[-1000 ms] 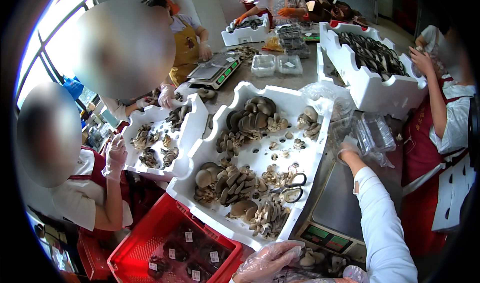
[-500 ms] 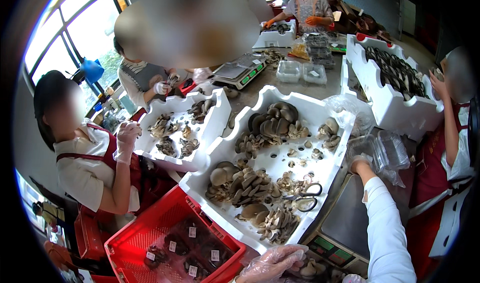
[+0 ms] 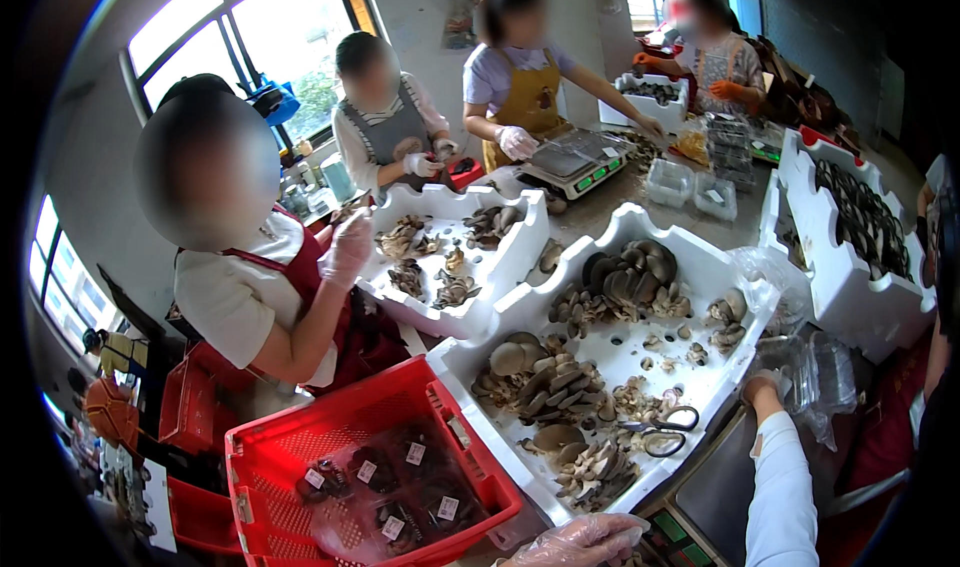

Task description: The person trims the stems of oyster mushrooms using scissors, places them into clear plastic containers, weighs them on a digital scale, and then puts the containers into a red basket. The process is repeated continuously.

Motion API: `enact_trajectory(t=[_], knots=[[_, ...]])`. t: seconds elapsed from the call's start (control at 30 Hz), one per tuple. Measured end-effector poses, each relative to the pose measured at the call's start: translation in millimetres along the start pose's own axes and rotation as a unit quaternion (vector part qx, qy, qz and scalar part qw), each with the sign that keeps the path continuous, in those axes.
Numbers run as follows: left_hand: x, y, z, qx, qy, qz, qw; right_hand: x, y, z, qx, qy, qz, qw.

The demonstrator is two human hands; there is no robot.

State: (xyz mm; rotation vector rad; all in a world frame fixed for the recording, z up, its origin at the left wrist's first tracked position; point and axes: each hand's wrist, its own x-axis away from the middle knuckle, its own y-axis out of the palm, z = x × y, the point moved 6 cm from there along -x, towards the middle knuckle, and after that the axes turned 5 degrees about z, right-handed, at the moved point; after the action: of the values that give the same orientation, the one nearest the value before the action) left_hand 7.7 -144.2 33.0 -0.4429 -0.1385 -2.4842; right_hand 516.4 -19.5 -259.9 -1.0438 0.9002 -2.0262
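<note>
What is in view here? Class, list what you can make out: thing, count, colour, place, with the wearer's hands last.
Table: one, grey, under the scene
Foam boxes: at least four, white, centre, left, far back, right
Mushrooms: many, grey-brown, mostly in boxes
Scissors: one pair, dark-handled, in the centre box
Basket: one, red, front
Labelled packs: five labels visible, dark contents, in the basket
Scales: two, silver-grey, far side and near right
Clear containers: several, transparent, mid-table and right
Co-workers: at least five, mixed clothing, around the table
Windows: several, bright, back and left
Left hand: one, clear-gloved, lower edge
Right hand: one, white-sleeved arm, by the clear containers
</note>
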Motion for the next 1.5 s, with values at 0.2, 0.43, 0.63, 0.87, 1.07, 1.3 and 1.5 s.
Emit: enact_trajectory(t=[0.2,0.43,0.63,0.87,1.07,1.3,1.5], knots=[[2.2,-3.9,1.4,-0.051,0.099,0.03,0.993,25.7,-47.5,-4.9,-0.015,0.076,0.004,0.997],[2.9,-0.1,-4.9,0.022,0.033,0.011,0.999,52.1,-75.9,25.3,-0.064,0.232,0.113,0.964],[5.2,-1.0,-13.5,-0.005,0.055,0.022,0.998,59.4,-96.2,26.4,-0.072,0.182,0.136,0.971],[8.2,7.4,-23.3,0.109,0.043,-0.009,0.993,67.2,-53.3,122.5,-0.303,0.213,0.473,0.799],[7.1,5.2,-21.3,0.047,0.006,0.026,0.999,158.0,-57.1,149.4,-0.389,0.123,0.531,0.742],[-131.9,96.9,-48.6,0.162,0.204,-0.086,0.962,228.8,-94.4,125.0,-0.414,0.008,0.559,0.718],[-283.0,185.0,-24.2,0.035,0.228,0.054,0.971,269.5,-112.1,131.3,-0.437,0.0,0.567,0.699]])
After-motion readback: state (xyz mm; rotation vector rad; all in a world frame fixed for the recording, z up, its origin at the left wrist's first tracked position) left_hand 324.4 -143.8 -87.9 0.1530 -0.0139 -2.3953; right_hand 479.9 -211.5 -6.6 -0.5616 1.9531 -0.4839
